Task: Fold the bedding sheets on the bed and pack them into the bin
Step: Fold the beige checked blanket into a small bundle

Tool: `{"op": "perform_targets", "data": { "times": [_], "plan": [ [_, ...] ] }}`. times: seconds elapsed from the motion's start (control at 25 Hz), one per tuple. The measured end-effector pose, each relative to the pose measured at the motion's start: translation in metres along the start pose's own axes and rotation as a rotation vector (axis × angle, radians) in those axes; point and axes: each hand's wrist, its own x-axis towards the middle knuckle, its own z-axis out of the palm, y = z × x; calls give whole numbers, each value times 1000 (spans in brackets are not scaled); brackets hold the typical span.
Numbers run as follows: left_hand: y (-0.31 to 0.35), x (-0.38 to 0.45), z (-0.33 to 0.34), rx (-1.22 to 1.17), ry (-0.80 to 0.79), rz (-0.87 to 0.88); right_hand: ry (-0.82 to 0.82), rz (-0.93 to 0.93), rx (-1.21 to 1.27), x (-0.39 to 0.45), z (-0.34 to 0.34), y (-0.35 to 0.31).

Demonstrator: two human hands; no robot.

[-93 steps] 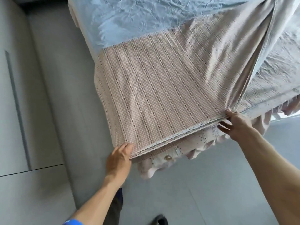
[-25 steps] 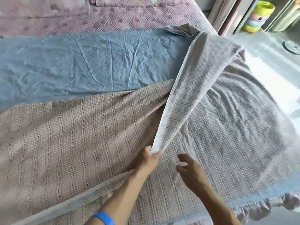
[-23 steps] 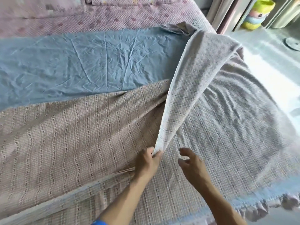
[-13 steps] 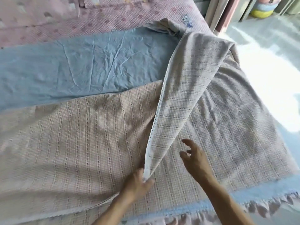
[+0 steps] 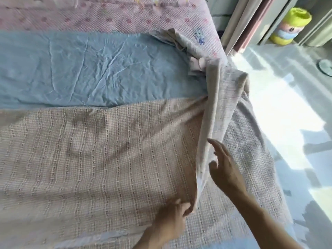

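A beige checked sheet lies spread over the near half of the bed, on top of a wrinkled blue sheet. Its right part rises in a twisted ridge that runs from the bed's far right corner down to my hands. My left hand pinches the lower end of that raised edge near the bed's front. My right hand is just right of the ridge, fingers spread and loosely bent, touching the cloth's edge without gripping it. No bin is in view.
A pink quilted cover covers the head of the bed. Curtains hang at the bed's far right corner. A yellow and pastel round container stands on the sunlit floor to the right.
My left hand has pulled the pinched edge nearer and to the right. The raised fold has narrowed into a tighter twisted ridge. My right hand has moved up against it.
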Motion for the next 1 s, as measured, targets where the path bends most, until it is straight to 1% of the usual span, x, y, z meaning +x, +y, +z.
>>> {"op": "perform_targets", "data": {
  "times": [0.04,0.12,0.16,0.2,0.24,0.32,0.36,0.44,0.48,0.52,0.56,0.64,0.68,0.72,0.76,0.8,0.84,0.88,0.96,1.0],
  "plan": [
    [-2,4,4,49,2,-59,-63,-128,-157,12,-3,1],
    [0,18,3,39,74,-180,-268,-375,-465,29,1,5],
    [8,28,7,5,119,-207,-381,-446,-566,37,3,13],
    [18,40,8,-51,196,-239,-487,-480,-633,45,5,19],
    [28,50,8,-132,249,-302,-553,-502,-691,55,7,25],
    [39,70,7,-241,334,-431,-574,-586,-717,75,11,41],
    [43,81,13,-249,371,-469,-572,-654,-722,83,9,48],
    [60,88,30,-225,402,-477,-587,-834,-712,84,5,55],
    [68,89,38,-183,407,-454,-564,-906,-726,80,9,63],
    [73,87,47,-146,410,-436,-562,-934,-769,77,10,67],
    [78,84,52,-152,419,-431,-512,-909,-786,81,7,71],
    [80,81,54,-195,425,-454,-417,-677,-829,99,-6,90],
    [81,81,53,-191,442,-468,-344,-588,-893,106,-19,103],
    [80,81,52,-171,444,-464,-304,-472,-911,106,-33,120],
    [79,81,52,-147,441,-439,-252,-356,-871,100,-52,144],
    [80,80,53,-117,427,-416,-376,-186,-749,90,-69,163],
    [81,79,54,-87,416,-401,-563,-15,-758,78,-82,177],
    [82,80,57,-63,396,-400,-749,10,-919,60,-91,186],
    [85,80,65,-25,366,-423,-768,67,-1015,33,-95,209],
    [87,81,71,-13,370,-424,-756,33,-1003,29,-97,207]
  ]
}}
